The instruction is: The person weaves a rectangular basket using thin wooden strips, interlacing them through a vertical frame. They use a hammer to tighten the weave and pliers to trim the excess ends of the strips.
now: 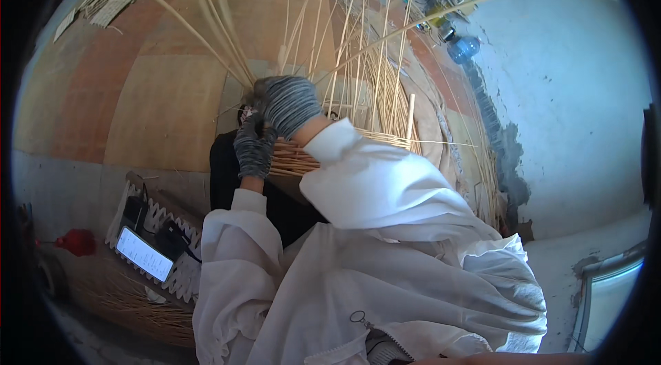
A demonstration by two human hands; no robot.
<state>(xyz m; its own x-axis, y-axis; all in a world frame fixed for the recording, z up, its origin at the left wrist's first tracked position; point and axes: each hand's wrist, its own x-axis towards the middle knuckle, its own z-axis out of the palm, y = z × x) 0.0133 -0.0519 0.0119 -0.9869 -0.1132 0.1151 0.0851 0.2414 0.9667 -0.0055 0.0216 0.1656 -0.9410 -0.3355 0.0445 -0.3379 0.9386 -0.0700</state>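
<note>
Right hand: the right hand [289, 102], in a grey striped knit glove, sits just above centre; its fingers are curled at the spot where a bundle of pale rods [219, 21] converges, and it appears to be grasping them, though the fingertips are hidden.
Left hand: the left hand [255, 148], gloved alike, is just below and touching the right one — its fingers are bent, but I cannot tell what, if anything, they grip.
Rod bundle: it fans from the right hand toward the upper left of the frame.
Woven wicker piece: the wicker weave [288, 161] lies just right of the left hand and below the right, partly covered by the right sleeve [399, 183].
Standing rods: thin upright rods [354, 55] rise right of the right hand, toward the top; one long rod [482, 4] arches to the upper right.
Lap: a dark trouser leg [222, 165] shows left of the left hand.
Lower left: a lit phone [144, 253] lies on a white scalloped rack [182, 289] — loose sticks [144, 317] are below it.
Upper right: a blue water bottle [463, 49] is near the pale wall [564, 90].
Upper left: flat pale strips [127, 0] lie on the floor [165, 103].
</note>
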